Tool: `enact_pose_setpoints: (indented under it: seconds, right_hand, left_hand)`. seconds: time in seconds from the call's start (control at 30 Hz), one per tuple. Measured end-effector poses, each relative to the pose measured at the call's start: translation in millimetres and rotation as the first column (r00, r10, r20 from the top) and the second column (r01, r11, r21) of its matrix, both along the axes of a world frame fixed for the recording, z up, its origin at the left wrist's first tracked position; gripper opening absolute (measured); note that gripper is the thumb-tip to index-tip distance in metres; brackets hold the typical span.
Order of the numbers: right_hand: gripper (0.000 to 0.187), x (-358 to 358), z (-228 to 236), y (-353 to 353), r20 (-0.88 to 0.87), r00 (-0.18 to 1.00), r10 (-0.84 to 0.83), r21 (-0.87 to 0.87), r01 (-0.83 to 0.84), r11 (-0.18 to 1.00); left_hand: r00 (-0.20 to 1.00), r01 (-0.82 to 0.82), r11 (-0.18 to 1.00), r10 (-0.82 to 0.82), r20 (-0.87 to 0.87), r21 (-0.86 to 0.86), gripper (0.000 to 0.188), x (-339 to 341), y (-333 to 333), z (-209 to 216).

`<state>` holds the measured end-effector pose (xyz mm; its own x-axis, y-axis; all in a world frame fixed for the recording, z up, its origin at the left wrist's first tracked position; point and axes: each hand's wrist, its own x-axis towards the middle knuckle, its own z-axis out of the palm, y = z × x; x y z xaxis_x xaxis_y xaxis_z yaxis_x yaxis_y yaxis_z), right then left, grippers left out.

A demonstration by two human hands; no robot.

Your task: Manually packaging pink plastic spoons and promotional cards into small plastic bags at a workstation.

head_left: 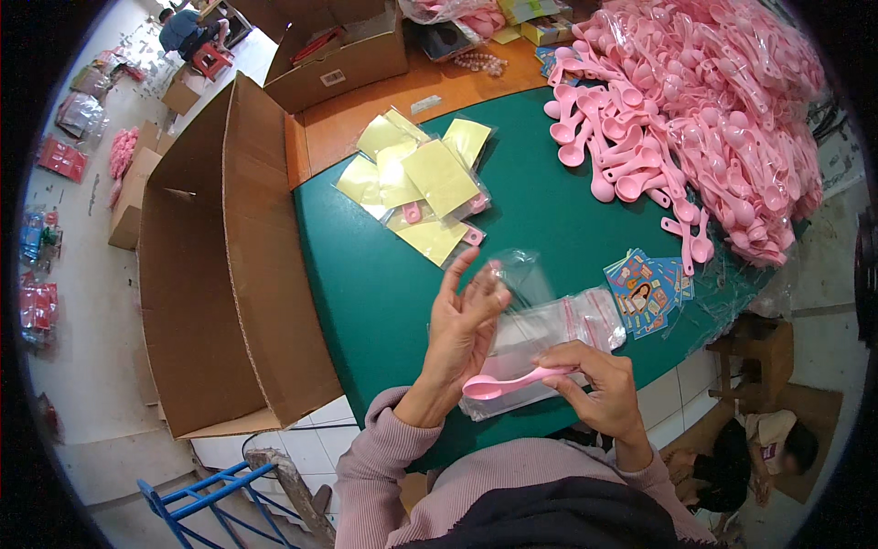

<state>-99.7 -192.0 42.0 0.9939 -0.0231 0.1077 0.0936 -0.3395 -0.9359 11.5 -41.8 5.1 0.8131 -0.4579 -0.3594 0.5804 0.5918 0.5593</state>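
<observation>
- Here, low centre, my right hand (599, 382) pinches a pink spoon (491, 387).
- Above, my left hand (465, 320) meets a clear bag (523, 274); whether gripping, I can't tell.
- Right: printed blue cards (643, 291), lettering illegible.
- Upper centre: packets (428, 240) with yellow cards (441, 177), contents mostly hidden.
- Upper right: plastic sack (766, 66) of more spoons (732, 166), top cut off.

Measuring spoons (695, 110) are heaped at the worktop's (366, 316) far right corner. Cards (643, 291) lie near the right edge, beside plastic bags (585, 322). Packets (439, 178) sit toward the far left corner, right of a cardboard box (261, 265).
</observation>
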Motion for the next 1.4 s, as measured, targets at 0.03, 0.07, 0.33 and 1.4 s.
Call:
enact_pose_setpoints:
  seconds: [0.03,0.07,0.33,1.4]
  right_hand:
    - [0.020,1,0,0,0.015,1.000,0.009,-0.012,-0.009,1.000]
    - [0.020,0,-1,0,0.014,1.000,0.011,-0.010,-0.010,1.000]
    - [0.020,-1,-4,-2,0.044,0.999,-0.016,0.036,0.014,0.999]
    - [0.015,23,20,-59,0.032,0.986,-0.165,-0.178,0.168,0.970]
  left_hand:
    - [1.000,-0.001,1.000,0.001,-0.001,0.002,0.066,4,0,-2]
    - [0.987,-0.136,0.989,0.130,0.096,0.058,0.062,10,-1,-4]
    - [0.794,0.588,0.792,-0.604,-0.072,-0.163,0.048,4,1,13]
    - [0.650,0.532,0.692,-0.703,0.288,0.489,0.033,1,2,14]
